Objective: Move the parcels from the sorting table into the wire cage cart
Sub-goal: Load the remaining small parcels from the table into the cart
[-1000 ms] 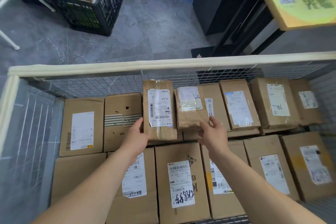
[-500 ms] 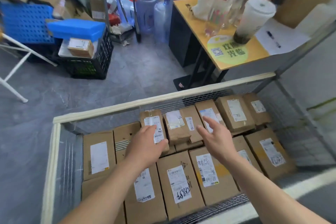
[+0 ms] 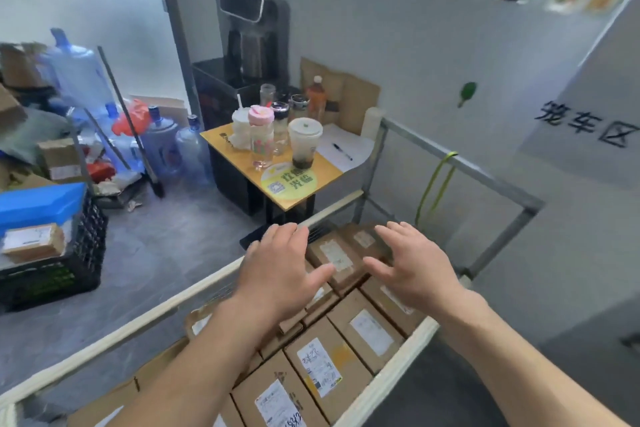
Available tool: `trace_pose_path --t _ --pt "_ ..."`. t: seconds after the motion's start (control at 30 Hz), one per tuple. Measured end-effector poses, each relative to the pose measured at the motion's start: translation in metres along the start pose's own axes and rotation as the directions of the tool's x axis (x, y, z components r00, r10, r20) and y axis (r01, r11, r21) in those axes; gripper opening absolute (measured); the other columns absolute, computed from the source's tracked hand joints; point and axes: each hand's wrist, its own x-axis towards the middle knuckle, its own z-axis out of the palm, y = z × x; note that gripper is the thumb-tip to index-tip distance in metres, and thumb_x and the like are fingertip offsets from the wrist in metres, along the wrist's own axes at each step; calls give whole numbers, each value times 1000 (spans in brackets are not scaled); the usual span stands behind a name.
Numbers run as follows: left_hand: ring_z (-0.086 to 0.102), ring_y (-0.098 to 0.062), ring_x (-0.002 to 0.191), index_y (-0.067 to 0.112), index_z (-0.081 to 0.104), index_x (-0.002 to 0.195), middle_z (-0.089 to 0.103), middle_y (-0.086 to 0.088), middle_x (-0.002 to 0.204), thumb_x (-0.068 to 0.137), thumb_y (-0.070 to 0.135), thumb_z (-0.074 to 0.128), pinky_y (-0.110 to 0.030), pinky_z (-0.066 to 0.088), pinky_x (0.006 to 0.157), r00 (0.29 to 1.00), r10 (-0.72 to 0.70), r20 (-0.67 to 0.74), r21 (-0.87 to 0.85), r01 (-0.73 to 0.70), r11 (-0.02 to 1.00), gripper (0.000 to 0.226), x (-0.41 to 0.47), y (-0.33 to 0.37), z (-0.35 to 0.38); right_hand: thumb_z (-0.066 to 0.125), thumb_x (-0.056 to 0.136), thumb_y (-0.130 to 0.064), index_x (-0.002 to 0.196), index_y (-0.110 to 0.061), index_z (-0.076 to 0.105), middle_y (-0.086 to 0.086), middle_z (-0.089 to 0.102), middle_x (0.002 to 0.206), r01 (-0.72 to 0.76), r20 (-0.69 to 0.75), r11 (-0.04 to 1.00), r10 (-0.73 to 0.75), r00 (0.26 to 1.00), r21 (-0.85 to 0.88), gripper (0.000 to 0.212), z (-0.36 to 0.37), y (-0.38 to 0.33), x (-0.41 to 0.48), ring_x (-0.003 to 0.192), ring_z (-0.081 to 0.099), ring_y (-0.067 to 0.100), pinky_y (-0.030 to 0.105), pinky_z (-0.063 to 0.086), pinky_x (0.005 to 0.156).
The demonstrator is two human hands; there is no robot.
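Head cam: left hand (image 3: 281, 276), right hand (image 3: 417, 272) now off the carted parcels (image 3: 369, 331), fingers spread, empty; drop looks done.

parcels (image 3: 370, 333) in cart (image 3: 391, 369) | small table (image 3: 327, 172) behind cart | crate (image 3: 52, 277) left

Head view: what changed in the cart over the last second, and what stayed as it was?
The left grip and right grip, both bare hands, came off the two small parcels they touched in the far row and rose, fingers spread, holding nothing. The view tilted up. The parcels stayed packed in the wire cage cart.
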Motion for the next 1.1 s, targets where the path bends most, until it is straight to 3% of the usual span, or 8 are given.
trace_pose_path --t 0.17,0.43,0.57,0.9,1.1 --pt "35 -16 138 22 40 147 43 5 148 89 73 39 -41 36 111 985 172 -24 51 -170 984 77 22 89 -2 54 92 -60 134 -21 57 0 58 134 -147 -49 987 144 988 -68 57 -56 70 -42 131 45 22 42 45 104" --pt "27 -23 147 17 25 156 35 0 158 90 73 43 -40 31 116 922 382 -53 39 -381 924 89 30 263 29 55 91 -61 142 -21 50 1 52 145 -407 -119 913 402 908 -17 66 -119 207 -130 137 44 21 40 44 105" --pt "20 -23 150 14 20 158 30 -1 161 90 72 44 -38 26 118 882 468 -55 17 -467 884 92 32 350 49 54 89 -64 136 -19 52 -2 56 140 -507 -142 862 505 852 20 65 -147 274 -172 129 53 22 41 47 98" --pt "32 -19 143 16 27 154 38 1 155 86 71 50 -36 34 110 796 606 -15 -82 -605 792 90 21 513 104 56 89 -64 153 -23 39 -2 51 150 -667 -217 744 659 720 45 79 -194 405 -268 136 49 23 39 42 105" --pt "36 -22 137 15 28 152 41 -1 150 86 73 46 -37 35 108 703 711 28 -67 -708 703 89 21 582 134 55 87 -63 136 -21 49 0 58 135 -746 -283 662 731 621 72 65 -201 447 -309 126 54 24 43 48 96"
